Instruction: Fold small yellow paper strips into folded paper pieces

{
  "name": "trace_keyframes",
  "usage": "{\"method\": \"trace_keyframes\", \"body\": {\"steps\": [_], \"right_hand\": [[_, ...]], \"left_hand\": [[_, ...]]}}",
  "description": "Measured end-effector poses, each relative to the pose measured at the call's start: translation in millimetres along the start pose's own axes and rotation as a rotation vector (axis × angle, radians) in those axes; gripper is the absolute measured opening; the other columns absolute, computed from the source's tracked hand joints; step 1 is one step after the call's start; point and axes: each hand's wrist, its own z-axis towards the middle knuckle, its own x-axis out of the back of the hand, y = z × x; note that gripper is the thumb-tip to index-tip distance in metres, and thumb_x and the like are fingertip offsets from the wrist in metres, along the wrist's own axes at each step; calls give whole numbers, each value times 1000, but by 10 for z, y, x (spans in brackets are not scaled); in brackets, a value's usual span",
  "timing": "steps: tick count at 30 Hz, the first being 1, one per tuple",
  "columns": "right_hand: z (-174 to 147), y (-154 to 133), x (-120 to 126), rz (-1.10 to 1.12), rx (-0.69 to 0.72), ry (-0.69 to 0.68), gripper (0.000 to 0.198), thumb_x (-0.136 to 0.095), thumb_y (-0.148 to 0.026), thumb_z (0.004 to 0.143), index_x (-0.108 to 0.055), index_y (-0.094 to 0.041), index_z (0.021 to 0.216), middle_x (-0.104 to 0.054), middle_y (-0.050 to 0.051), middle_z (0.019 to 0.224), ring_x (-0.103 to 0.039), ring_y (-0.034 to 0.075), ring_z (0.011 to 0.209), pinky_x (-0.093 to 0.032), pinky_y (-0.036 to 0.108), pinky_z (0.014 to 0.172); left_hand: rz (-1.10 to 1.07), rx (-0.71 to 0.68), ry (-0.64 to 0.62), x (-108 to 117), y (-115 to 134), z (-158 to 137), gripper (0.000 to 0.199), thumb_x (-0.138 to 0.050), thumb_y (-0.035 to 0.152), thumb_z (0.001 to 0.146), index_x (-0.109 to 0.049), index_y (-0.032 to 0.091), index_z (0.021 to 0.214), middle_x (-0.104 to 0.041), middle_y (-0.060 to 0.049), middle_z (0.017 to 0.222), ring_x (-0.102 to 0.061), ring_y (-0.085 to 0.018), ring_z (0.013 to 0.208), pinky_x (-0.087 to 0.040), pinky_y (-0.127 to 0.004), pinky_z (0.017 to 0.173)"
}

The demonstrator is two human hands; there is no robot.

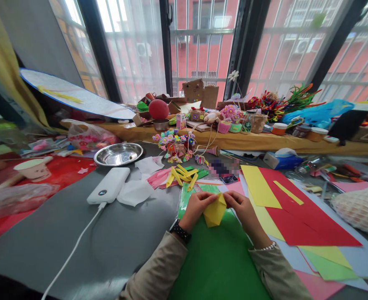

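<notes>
Between my two hands is a folded piece of yellow paper (214,213), held up above a green sheet (216,262). My left hand (198,206) pinches its upper left edge. At the upper right corner, the thumb and fingers of my right hand (240,207) are closed on the same paper. Just beyond the hands lie several folded yellow paper strips (182,176), with green and pink paper strips (160,178) beside them.
To the left are a white power bank (108,186) with a cable and a metal plate (118,154). Red cardstock (311,221) and a yellow sheet (259,187) lie at the right. A cluster of paper flowers (174,143) stands behind, before a crowded ledge (133,135).
</notes>
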Motion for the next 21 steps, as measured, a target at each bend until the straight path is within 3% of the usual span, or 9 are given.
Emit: {"method": "trace_keyframes", "body": {"steps": [8, 21], "right_hand": [[17, 41, 25, 87, -98, -28, 24, -55, -37, 66, -60, -15, 74, -56, 1, 65, -48, 11, 58, -39, 22, 54], [-6, -20, 23, 50, -87, -56, 20, -56, -34, 66, -60, -15, 73, -55, 0, 62, -45, 10, 56, -37, 20, 53]], "left_hand": [[-31, 17, 2, -11, 6, -4, 31, -59, 39, 58, -62, 10, 68, -60, -4, 64, -51, -11, 57, -36, -19, 50], [11, 20, -19, 9, -10, 0, 32, -59, 41, 58, -63, 11, 68, -61, -3, 63, -51, -12, 57, -37, -20, 50]]}}
